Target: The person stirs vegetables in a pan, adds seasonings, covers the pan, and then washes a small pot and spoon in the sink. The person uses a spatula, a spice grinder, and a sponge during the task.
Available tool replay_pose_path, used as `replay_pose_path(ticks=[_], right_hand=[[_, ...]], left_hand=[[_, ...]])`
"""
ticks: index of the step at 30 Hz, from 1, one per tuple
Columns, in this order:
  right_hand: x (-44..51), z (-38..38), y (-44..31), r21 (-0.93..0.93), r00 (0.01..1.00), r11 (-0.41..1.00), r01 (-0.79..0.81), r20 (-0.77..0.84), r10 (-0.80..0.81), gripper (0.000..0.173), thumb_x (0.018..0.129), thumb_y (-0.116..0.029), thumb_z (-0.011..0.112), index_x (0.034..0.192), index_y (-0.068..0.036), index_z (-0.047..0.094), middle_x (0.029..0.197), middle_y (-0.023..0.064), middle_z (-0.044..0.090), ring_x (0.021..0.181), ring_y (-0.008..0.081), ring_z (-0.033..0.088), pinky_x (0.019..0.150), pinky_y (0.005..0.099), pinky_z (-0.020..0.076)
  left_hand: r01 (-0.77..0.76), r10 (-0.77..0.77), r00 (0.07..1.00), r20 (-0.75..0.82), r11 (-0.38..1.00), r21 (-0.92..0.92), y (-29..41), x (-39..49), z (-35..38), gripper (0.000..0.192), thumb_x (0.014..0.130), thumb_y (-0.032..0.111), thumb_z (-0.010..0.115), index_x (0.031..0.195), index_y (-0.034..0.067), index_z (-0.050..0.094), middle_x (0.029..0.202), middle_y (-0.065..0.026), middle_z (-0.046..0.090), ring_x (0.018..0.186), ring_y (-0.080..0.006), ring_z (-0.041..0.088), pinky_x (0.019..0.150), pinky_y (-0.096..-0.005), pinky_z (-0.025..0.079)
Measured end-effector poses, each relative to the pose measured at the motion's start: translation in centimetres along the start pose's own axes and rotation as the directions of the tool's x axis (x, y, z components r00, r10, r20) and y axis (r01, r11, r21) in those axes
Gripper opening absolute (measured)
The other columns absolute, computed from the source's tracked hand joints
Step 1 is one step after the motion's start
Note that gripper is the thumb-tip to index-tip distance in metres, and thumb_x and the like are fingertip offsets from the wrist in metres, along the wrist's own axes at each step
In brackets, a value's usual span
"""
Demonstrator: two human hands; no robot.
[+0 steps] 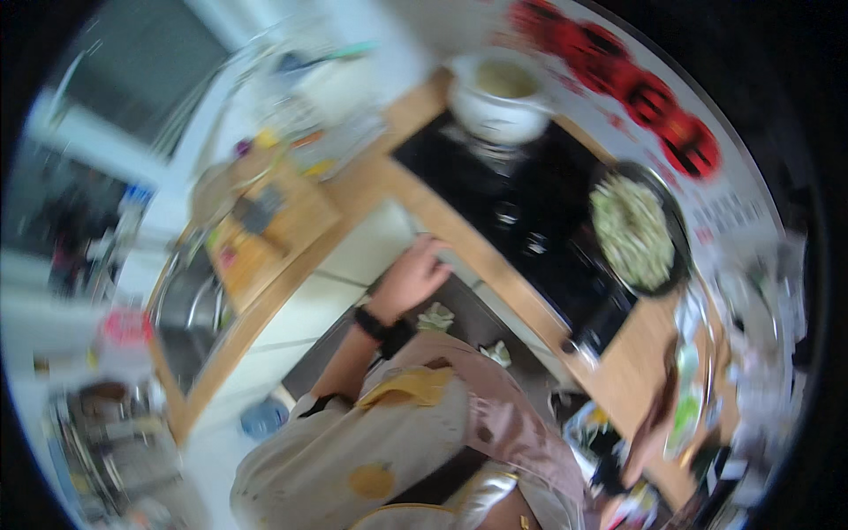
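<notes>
My left hand (416, 273) hangs just off the wooden counter edge, fingers loosely apart with nothing in them. A dark band circles that wrist. My right hand (652, 424) reaches over the counter at the right, beside a long dish (690, 371) with chopped green pieces in it. Motion blur hides whether it grips the dish. Beyond, a black frying pan (682, 235) full of pale green shredded vegetable (633, 232) sits on the black cooktop (464, 159). Its dark handle (596, 311) points back towards me. A white pot (500, 109) with pale contents stands at the cooktop's far end.
On the left counter, a cleaver (260, 209) lies on a wooden cutting board (311, 215), beside a metal sink (189, 318). Pale green scraps (435, 317) lie on the dark floor mat (474, 311). A blue plastic bottle (264, 419) stands low at the left.
</notes>
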State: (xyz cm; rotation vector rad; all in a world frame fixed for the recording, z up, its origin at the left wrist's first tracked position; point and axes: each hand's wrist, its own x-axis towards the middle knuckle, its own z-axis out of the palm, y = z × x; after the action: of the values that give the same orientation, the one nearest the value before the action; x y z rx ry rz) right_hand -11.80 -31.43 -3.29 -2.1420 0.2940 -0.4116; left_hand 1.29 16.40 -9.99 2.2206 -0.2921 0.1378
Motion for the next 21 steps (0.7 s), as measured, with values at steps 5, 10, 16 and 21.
replay_pose_path(ticks=[5,10,16,21], right_hand=[[-0.4,0.3,-1.7,-0.339,0.997,0.938,0.074,0.029,-0.068,0.046,0.091,0.006,0.040,0.137,0.004,0.039,0.137,0.0153,0.047,0.128,0.0220,0.043,0.108,0.0320,0.0309],[0.2,3.1,-8.9,-0.182,0.963,0.953,0.242,0.167,-0.213,0.041,0.094,0.001,0.041,0.135,0.004,0.041,0.136,0.0170,0.048,0.127,0.0231,0.045,0.105,0.0323,0.0333],[1.8,18.5,-18.5,0.124,0.740,0.953,0.276,0.605,-0.293,0.039,0.090,-0.002,0.053,0.128,0.001,0.051,0.125,0.0167,0.058,0.110,0.0239,0.059,0.089,0.0307,0.0462],[0.2,38.8,-22.3,0.392,0.415,0.742,0.544,0.643,-0.643,0.045,0.085,-0.003,0.057,0.128,-0.014,0.054,0.106,0.0168,0.064,0.090,0.0328,0.064,0.075,0.0376,0.0515]], left_hand=[[0.074,-0.075,0.997,-0.008,0.997,-0.026,0.2,-1.7,-0.6,0.027,0.088,0.016,0.060,0.110,0.004,0.051,0.107,-0.0112,0.050,0.077,-0.0209,0.061,0.072,-0.0323,0.049],[0.187,-0.186,0.977,-0.108,0.982,-0.006,-1.5,-5.3,-2.2,0.028,0.087,0.016,0.061,0.110,0.004,0.051,0.106,-0.0102,0.050,0.077,-0.0202,0.060,0.071,-0.0312,0.049],[0.397,-0.407,0.886,-0.223,0.913,-0.088,-4.6,-10.9,-5.1,0.029,0.086,0.016,0.062,0.111,0.005,0.051,0.106,-0.0112,0.050,0.077,-0.0201,0.061,0.071,-0.0311,0.049],[0.533,-0.536,0.786,-0.308,0.840,-0.102,-6.2,-16.2,-8.1,0.031,0.085,0.016,0.062,0.111,0.005,0.052,0.111,-0.0137,0.051,0.082,-0.0252,0.063,0.072,-0.0354,0.050]])
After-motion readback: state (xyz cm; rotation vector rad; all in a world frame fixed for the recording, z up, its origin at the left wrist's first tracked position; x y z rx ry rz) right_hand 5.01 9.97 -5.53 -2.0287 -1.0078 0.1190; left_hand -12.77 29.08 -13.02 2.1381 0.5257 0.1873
